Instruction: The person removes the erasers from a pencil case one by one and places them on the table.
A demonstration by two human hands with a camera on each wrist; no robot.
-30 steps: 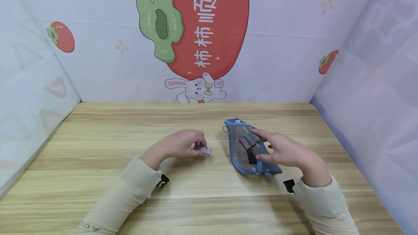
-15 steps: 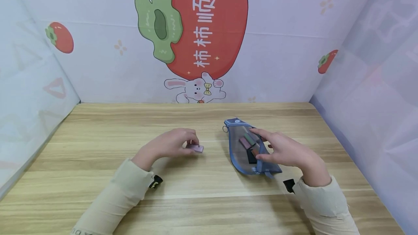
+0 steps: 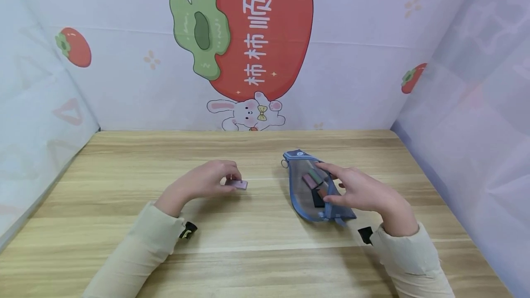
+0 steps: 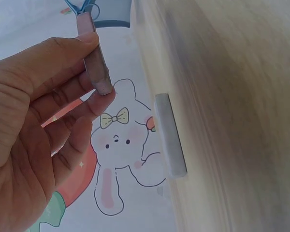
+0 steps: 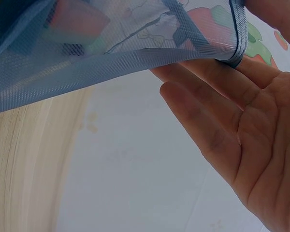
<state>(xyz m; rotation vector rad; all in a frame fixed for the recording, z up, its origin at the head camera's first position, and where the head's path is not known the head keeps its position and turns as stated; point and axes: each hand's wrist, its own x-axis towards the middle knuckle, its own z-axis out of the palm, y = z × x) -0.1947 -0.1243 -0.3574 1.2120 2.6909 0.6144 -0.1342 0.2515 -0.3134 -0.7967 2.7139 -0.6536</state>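
We see a pinkish block (image 3: 239, 184) in the left hand (image 3: 209, 178), well to the left of the blue mesh pouch (image 3: 300, 197). Thumb and fingers pinch its end, and the left wrist view shows it raised off the wood. There too, a pale grey block (image 4: 171, 135) rests on the table, also left of the pouch and apart from the held one. At the pouch's right side we find the right hand (image 3: 364, 190), thumb and forefinger spread apart and touching it. Through the mesh we make out a green block (image 3: 315, 177), a mauve block (image 3: 308, 180), an orange-brown block (image 3: 322, 193) and something black (image 3: 317, 200).

Under all this runs a pale wood-grain table (image 3: 265, 266). Behind the pouch, its back edge meets a backdrop (image 3: 352, 82) printed with a large persimmon (image 3: 269, 26) and a rabbit (image 3: 248, 114). To the pouch's right, past the right hand, we have a strip of wood before the right side wall (image 3: 476, 128); to its left, a broader stretch reaches the left side wall (image 3: 41, 105). In front of the pouch, the wood continues out of view.
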